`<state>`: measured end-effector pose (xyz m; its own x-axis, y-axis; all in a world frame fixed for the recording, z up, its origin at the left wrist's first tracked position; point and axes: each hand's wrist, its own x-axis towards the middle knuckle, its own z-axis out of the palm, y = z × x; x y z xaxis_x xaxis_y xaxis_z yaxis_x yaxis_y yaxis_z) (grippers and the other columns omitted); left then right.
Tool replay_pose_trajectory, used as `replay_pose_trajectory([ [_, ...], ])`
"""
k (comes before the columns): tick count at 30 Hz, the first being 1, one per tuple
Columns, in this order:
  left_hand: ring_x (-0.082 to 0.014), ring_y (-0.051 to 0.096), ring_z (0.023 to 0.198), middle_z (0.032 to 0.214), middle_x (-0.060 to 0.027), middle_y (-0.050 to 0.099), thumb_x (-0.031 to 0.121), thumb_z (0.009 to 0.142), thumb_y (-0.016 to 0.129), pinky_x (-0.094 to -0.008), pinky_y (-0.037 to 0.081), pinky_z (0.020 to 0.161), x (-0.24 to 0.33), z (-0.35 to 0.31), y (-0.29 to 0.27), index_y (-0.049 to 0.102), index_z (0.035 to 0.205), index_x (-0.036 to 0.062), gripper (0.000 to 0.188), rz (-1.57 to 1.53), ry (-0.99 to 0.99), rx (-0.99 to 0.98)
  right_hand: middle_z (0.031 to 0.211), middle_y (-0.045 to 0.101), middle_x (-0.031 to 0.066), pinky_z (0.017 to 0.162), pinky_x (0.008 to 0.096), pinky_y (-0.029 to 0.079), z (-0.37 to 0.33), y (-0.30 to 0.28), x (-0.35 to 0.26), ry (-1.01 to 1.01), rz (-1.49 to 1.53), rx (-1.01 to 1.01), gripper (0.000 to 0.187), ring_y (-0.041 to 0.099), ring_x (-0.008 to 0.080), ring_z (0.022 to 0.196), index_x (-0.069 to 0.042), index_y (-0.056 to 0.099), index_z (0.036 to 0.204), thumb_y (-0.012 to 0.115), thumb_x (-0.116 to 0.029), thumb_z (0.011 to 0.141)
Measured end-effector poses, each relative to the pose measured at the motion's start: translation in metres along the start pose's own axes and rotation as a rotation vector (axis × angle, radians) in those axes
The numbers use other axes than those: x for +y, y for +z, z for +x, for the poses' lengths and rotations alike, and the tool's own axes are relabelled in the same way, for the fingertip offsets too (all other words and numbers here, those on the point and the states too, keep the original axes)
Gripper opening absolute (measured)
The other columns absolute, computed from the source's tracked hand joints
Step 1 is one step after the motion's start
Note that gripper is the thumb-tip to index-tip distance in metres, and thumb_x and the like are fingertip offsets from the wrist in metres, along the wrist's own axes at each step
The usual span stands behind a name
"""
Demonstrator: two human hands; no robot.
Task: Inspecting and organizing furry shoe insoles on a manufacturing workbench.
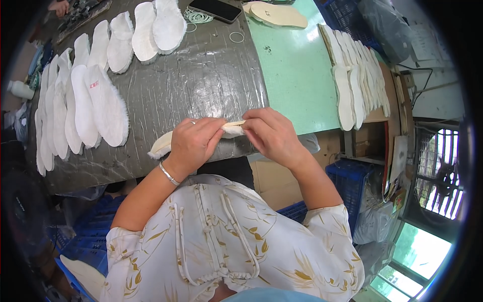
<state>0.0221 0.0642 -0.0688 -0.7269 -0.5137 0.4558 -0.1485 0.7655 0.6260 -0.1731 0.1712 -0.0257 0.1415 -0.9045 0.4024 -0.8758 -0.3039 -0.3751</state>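
Observation:
At the table's near edge both my hands pinch a white fleecy insole (232, 132), held roughly level with its cream layer facing up. My left hand (195, 142) is closed on its middle, a ring and a bracelet showing. My right hand (274, 137) grips its right end between thumb and fingertips. The insole's left end sticks out past my left hand. Fingers cover much of the rest, so I cannot make out whether it is one piece or a stacked pair.
Several white fleece insoles (106, 108) overlap in rows on the dark plastic-covered table (201, 75). Rubber bands (198, 16) and a black phone (215, 10) lie at the back. Cream insoles (279, 15) rest on the green mat (292, 65); more insoles (344, 98) line its right side. Below stands a blue crate (347, 183).

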Motion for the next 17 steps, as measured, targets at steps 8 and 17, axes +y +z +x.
replay_pose_trajectory([
  [8, -0.0217, 0.068, 0.078, 0.093, -0.0053, 0.072, 0.008, 0.081, 0.069, -0.0321, 0.047, 0.068, -0.001, -0.001, 0.001, 0.069, 0.099, 0.0078, 0.019, 0.048, 0.078, 0.019, 0.086, 0.064, 0.0073, 0.061, 0.0339, 0.052, -0.004, 0.009, -0.005, 0.165, 0.084, 0.106, 0.015, 0.063, 0.0243, 0.071, -0.004, 0.06, 0.083, 0.071, -0.001, 0.074],
  [17, -0.0248, 0.066, 0.08, 0.095, -0.0076, 0.071, 0.017, 0.083, 0.071, -0.0336, 0.044, 0.07, 0.015, 0.016, 0.007, 0.07, 0.103, 0.0076, 0.022, -0.121, -0.11, -0.173, 0.094, 0.065, 0.0129, 0.07, 0.0373, 0.053, -0.012, 0.007, -0.011, 0.325, 0.28, 0.091, 0.034, 0.064, 0.0294, 0.083, -0.006, 0.06, 0.116, 0.066, 0.001, 0.082],
])
